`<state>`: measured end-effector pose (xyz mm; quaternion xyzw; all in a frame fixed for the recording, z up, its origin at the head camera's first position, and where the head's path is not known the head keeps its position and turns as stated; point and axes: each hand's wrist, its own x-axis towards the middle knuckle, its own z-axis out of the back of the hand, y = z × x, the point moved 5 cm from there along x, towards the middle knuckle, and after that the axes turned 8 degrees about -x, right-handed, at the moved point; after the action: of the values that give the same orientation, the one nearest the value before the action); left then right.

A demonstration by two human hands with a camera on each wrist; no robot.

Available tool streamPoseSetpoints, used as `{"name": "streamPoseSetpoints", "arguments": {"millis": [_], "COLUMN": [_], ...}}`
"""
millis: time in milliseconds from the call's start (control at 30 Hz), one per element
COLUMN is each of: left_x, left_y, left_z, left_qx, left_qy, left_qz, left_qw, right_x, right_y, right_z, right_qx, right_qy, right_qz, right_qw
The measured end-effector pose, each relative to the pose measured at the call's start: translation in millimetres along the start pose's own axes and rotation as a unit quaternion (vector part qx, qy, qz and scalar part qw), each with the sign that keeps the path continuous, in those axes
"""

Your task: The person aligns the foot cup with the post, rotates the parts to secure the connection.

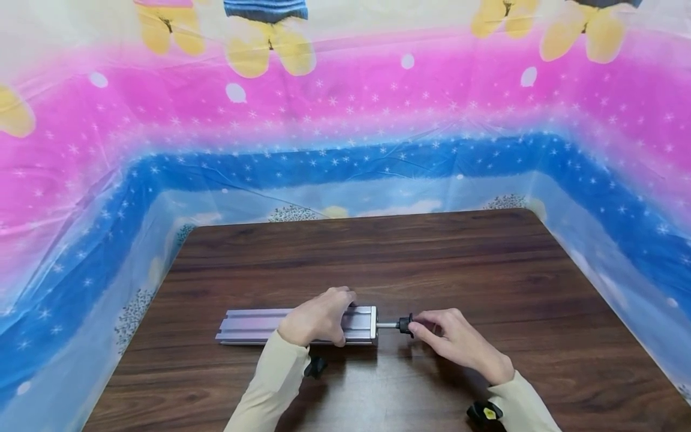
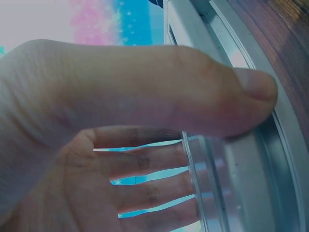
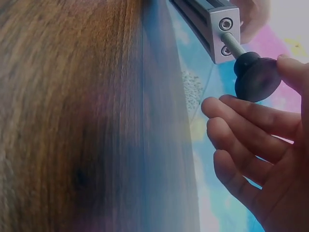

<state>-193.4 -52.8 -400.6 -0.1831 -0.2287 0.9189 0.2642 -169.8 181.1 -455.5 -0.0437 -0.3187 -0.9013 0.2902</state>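
Observation:
A silver aluminium extrusion bar [image 1: 254, 326] lies flat on the dark wooden table [image 1: 378, 264], near its front edge. My left hand [image 1: 320, 317] grips the bar's right half from above, thumb on the near side [image 2: 241, 96] and fingers over the far side. A threaded bolt with a black knob [image 1: 405, 324] sticks out of the bar's right end face [image 3: 223, 34]. My right hand [image 1: 453, 339] pinches that knob [image 3: 257, 76] between thumb and forefinger; the other fingers hang loosely curled below it.
A small black knob [image 1: 315, 366] lies on the table beside my left forearm. Another black piece with a yellow spot [image 1: 486, 413] sits by my right sleeve. A pink and blue printed plastic sheet [image 1: 345, 150] walls in the table on three sides.

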Motion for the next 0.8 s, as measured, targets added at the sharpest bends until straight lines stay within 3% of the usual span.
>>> {"name": "streamPoseSetpoints", "arguments": {"millis": [533,800], "left_x": [2.6,5.0], "left_y": [-2.9,-3.8], "left_z": [-1.0,-0.4], "left_qx": [0.0,0.007], "left_qy": [-0.003,-0.003], "left_qz": [-0.005,-0.003], "left_qw": [1.0,1.0], "right_x": [-5,-10], "right_y": [-2,4], "right_z": [3,9], "right_qx": [0.005,0.008], "right_qy": [-0.006,-0.062], "right_qz": [-0.008,0.076], "right_qw": [1.0,0.995]}}
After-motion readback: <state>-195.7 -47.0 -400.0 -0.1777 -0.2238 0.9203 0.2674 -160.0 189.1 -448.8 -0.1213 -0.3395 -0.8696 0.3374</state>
